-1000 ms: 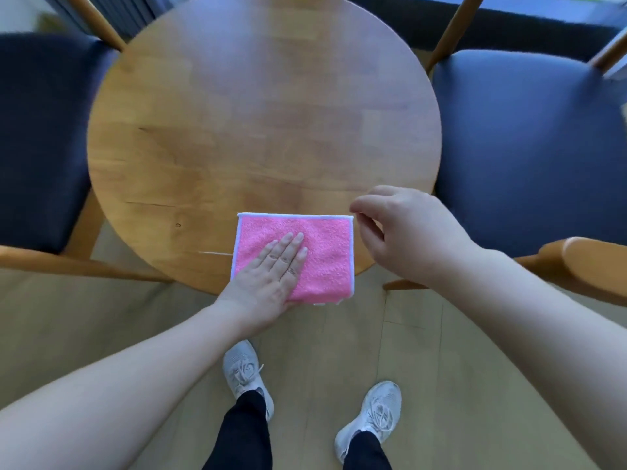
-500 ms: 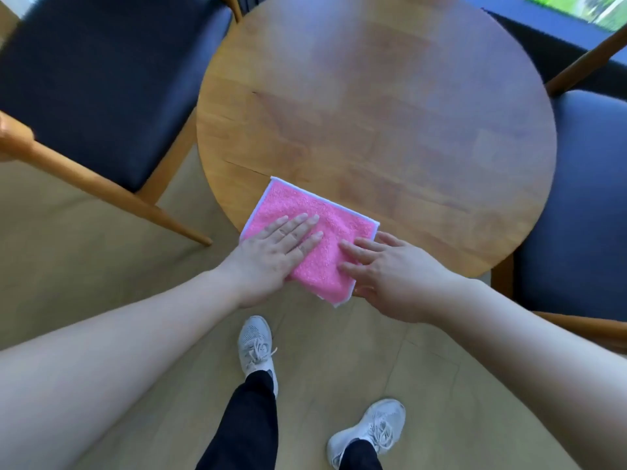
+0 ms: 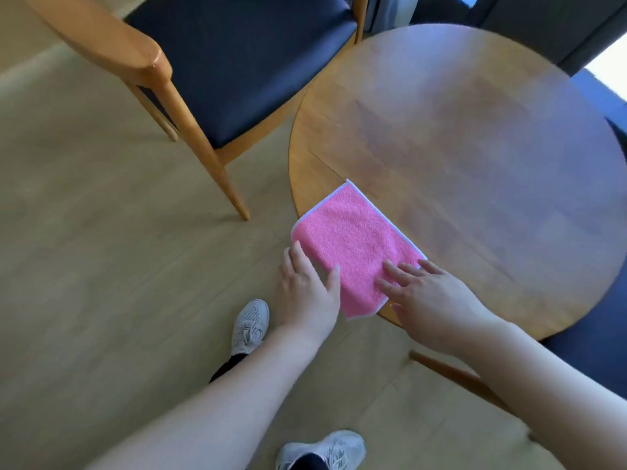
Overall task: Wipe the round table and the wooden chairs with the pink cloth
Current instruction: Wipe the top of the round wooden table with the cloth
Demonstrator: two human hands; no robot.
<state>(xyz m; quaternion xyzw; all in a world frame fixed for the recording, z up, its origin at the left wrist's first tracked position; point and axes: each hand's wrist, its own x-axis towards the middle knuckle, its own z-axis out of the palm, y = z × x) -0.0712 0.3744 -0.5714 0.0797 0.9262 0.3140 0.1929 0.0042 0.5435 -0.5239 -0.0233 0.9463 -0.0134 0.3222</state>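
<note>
Pink cloth [image 3: 353,245], edged in white, is seen lying flat at the near-left edge of the round wooden bench [image 3: 475,157], with its nearest corner and left side hanging slightly past the rim. The left hand [image 3: 307,293] is placed at the cloth's left edge, off the side of the bench; its fingers [image 3: 298,257] are extended along the border and its thumb is laid on the pink surface, so the edge appears to be lightly pinched, though a firm grasp cannot be confirmed. The right hand [image 3: 431,300] is laid palm down on the near-right part of the cloth, its fingers [image 3: 395,269] spread and released, pressed flat on the fabric without anything being grasped. A wooden chair [image 3: 163,83] with a dark blue seat is positioned to the left of the bench, its seat close to the bench rim. A second dark seat [image 3: 590,354] is partly seen at the right, beneath the bench edge. Two light grey shoes [image 3: 249,325] are seen on the pale wood floor [image 3: 101,266] below the forearms.
</note>
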